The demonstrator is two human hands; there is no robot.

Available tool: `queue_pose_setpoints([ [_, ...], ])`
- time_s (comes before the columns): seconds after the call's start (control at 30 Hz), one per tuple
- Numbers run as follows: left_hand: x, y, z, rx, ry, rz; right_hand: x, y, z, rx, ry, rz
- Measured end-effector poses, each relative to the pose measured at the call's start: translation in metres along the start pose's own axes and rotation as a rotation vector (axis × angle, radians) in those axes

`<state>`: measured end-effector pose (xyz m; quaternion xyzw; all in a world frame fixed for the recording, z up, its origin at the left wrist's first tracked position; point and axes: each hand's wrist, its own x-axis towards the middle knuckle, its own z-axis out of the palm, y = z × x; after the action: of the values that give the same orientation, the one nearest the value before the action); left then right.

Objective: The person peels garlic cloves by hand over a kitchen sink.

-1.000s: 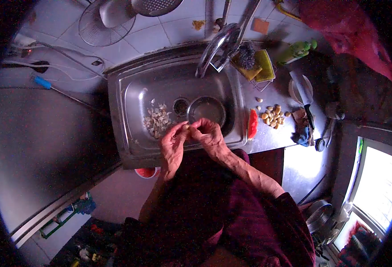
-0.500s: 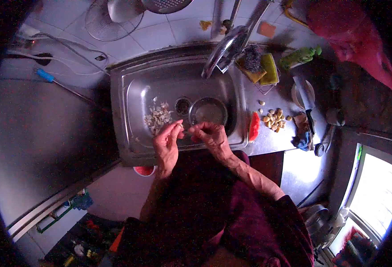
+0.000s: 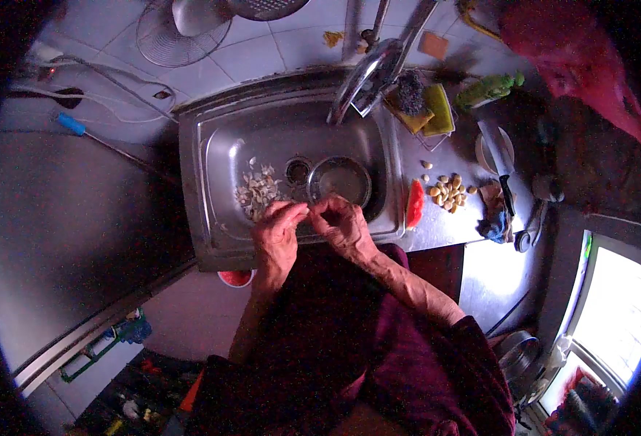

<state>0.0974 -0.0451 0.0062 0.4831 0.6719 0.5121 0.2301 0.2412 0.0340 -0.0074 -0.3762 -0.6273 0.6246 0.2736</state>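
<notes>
Above the near edge of the steel sink (image 3: 215, 236), my two hands meet with fingertips almost touching. My left hand (image 3: 277, 231) is closed in a pinch around what looks like a garlic clove, now mostly covered by the fingers. Thumb and fingers of my right hand (image 3: 342, 229) are also pinched together, on something too small to make out. Pale garlic skins (image 3: 258, 190) lie in a heap in the sink, just beyond my left hand. A round metal bowl (image 3: 367, 178) stands in the sink beyond my right hand, beside the drain (image 3: 298, 171).
On the right counter are several peeled garlic cloves (image 3: 449, 194), a red piece (image 3: 414, 204) by the sink rim, a knife (image 3: 496, 149) across a white bowl (image 3: 508, 145), and a cloth (image 3: 493, 227). The faucet (image 3: 364, 80) overhangs the sink; sponges (image 3: 439, 109) sit beside it.
My hands have come closer together, fingertips now nearly meeting. The pale clove that showed at my left fingertips is now mostly hidden.
</notes>
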Motion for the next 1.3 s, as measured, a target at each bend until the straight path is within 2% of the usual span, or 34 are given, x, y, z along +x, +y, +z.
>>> queue_pose_setpoints([
  [0.03,-0.001,0.001,-0.001,-0.001,-0.002,0.0,-0.001,0.003,0.0,0.031,-0.006,-0.039],
  [0.1,0.0,0.007,-0.003,0.208,-0.058,0.04,0.0,0.003,0.001,-0.016,0.006,-0.064],
  [0.27,0.001,0.013,-0.002,0.21,-0.077,0.021,0.001,0.004,-0.001,-0.085,0.009,-0.123],
  [0.33,-0.002,0.009,0.0,0.177,-0.08,-0.007,0.0,0.009,-0.001,0.105,-0.017,-0.053],
  [0.4,-0.005,0.005,0.002,-0.061,-0.063,-0.207,0.0,0.009,0.0,0.202,-0.023,0.029],
  [0.53,-0.002,0.008,0.003,-0.143,-0.065,-0.357,0.003,0.013,0.006,0.406,0.002,0.19],
  [0.6,-0.006,0.0,0.008,-0.524,0.023,-0.591,0.004,0.019,0.008,0.494,-0.007,0.209],
  [0.63,-0.006,-0.002,0.009,-0.525,0.025,-0.591,0.003,0.021,0.009,0.581,-0.015,0.227],
  [0.7,-0.005,-0.005,0.011,-1.005,0.079,-0.641,0.003,0.024,0.007,0.559,-0.018,0.241],
  [0.9,-0.003,-0.011,0.01,-1.165,0.037,-0.706,0.004,0.024,0.003,0.484,-0.045,0.266],
  [1.13,-0.004,-0.019,0.007,-1.034,0.092,-0.713,0.003,0.008,-0.003,0.701,-0.091,0.366],
  [1.3,-0.001,-0.009,0.004,-1.053,0.052,-0.681,0.001,0.005,-0.003,0.644,-0.116,0.389],
])
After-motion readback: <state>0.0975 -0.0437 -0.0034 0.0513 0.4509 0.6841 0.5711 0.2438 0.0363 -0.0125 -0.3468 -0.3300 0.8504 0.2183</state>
